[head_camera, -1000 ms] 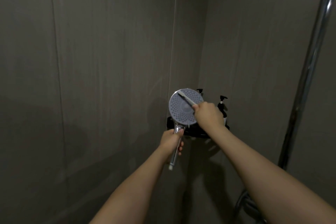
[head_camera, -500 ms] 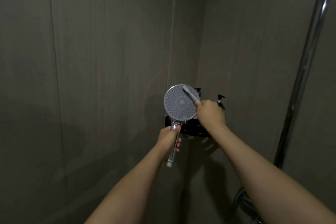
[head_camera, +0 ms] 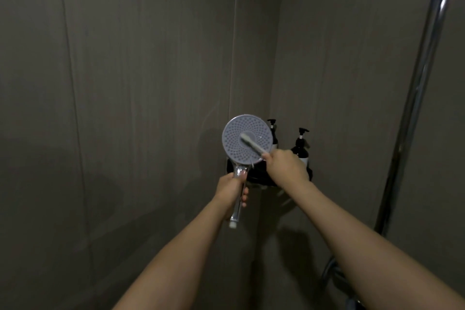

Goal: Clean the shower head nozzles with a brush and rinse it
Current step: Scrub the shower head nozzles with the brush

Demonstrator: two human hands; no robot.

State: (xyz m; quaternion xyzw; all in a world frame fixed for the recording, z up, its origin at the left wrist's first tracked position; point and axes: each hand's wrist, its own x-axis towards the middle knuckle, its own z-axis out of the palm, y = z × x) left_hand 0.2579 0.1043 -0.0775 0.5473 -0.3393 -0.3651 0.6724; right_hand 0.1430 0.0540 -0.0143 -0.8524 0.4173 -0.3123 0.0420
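A round shower head (head_camera: 234, 148) with a pale grey nozzle face points toward me, held upright in the shower corner. My left hand (head_camera: 230, 187) grips its chrome handle, whose lower end sticks out below the fist. My right hand (head_camera: 285, 165) grips a light-coloured brush (head_camera: 251, 145) by its handle. The brush lies across the nozzle face, its head near the middle of the disc.
Behind the hands a black corner shelf (head_camera: 254, 176) carries two dark pump bottles (head_camera: 300, 148). A chrome riser pipe (head_camera: 415, 98) runs up the right wall, with a coiled hose (head_camera: 332, 277) low down. Grey tiled walls meet in the corner.
The brush head has slid from the upper edge of the nozzle face down to its middle. The shower head and both hands shifted slightly left in view.
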